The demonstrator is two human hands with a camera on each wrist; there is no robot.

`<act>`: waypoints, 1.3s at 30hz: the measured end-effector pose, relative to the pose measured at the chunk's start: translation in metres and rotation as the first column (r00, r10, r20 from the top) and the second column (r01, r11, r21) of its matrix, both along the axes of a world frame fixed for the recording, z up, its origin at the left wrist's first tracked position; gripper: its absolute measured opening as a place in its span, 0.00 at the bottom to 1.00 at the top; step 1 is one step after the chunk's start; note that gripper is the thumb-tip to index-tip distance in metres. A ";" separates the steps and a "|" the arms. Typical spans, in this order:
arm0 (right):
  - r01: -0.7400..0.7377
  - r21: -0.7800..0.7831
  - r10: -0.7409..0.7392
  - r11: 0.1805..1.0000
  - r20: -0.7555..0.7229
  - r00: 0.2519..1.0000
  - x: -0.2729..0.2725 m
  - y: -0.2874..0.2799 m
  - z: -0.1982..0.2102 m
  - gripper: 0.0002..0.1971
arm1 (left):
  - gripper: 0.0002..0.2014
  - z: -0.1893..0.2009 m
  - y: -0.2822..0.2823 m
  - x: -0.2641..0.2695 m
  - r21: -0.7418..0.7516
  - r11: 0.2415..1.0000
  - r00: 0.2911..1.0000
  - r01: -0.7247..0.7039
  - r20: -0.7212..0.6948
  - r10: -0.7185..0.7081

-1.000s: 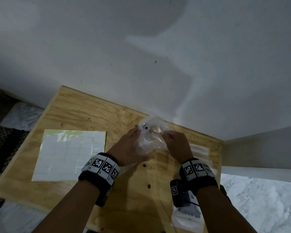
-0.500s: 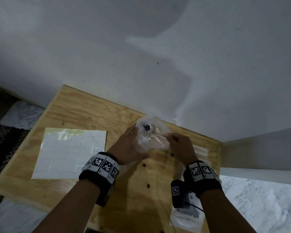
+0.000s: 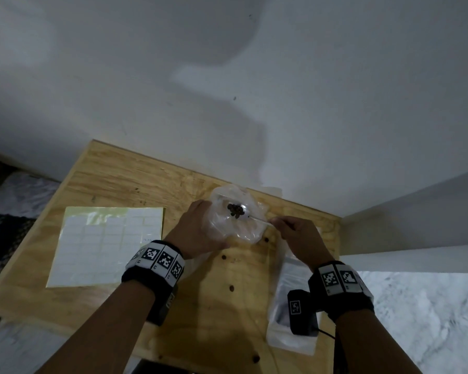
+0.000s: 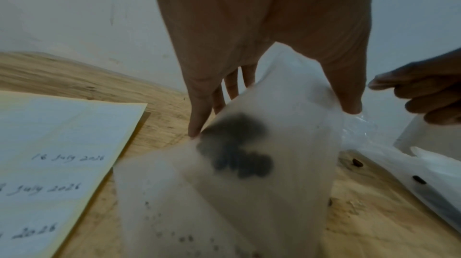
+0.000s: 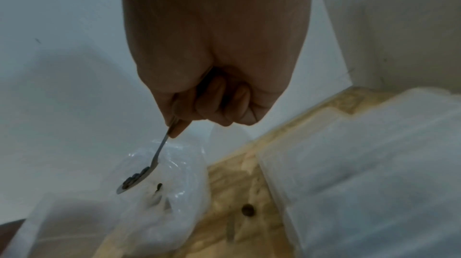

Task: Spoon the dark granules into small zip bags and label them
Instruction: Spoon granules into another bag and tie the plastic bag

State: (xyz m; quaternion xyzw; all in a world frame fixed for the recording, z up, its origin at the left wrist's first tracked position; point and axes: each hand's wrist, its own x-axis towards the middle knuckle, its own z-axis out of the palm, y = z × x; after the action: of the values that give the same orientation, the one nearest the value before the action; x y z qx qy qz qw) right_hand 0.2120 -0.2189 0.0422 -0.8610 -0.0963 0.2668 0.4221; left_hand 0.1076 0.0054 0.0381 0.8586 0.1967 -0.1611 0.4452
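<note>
Head view: left hand (image 3: 200,233) grips the clear bag (image 3: 237,220), right hand (image 3: 297,238) pinches the loaded spoon (image 5: 139,177). Only left wrist shows dates handwritten on the label sheet (image 4: 57,163).

Label sheet (image 4: 57,155) on desk (image 4: 369,222): handwritten dates in dark ink, one per label, left wrist view. Top line reads roughly "1? July 2026", day digits unclear. Next line "July 2026", day cut off at frame edge. Third line only "2026" legible. Head view: same sheet (image 3: 106,244), writing too small to read. Wristbands (image 3: 160,261) carry square black-white coded markers, no legible text.
</note>
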 end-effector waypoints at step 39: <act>-0.017 -0.361 0.115 0.933 0.252 0.961 -0.036 0.004 0.047 0.12 | 0.57 -0.004 -0.008 0.000 0.009 0.995 0.995 0.103 -0.011 -0.102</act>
State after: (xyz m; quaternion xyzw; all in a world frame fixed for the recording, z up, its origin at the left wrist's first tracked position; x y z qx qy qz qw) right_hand 0.1760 -0.2146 0.0896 -0.9474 -0.1322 0.1746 0.2334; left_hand 0.1078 -0.0026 0.0342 0.8689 0.1555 -0.1873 0.4311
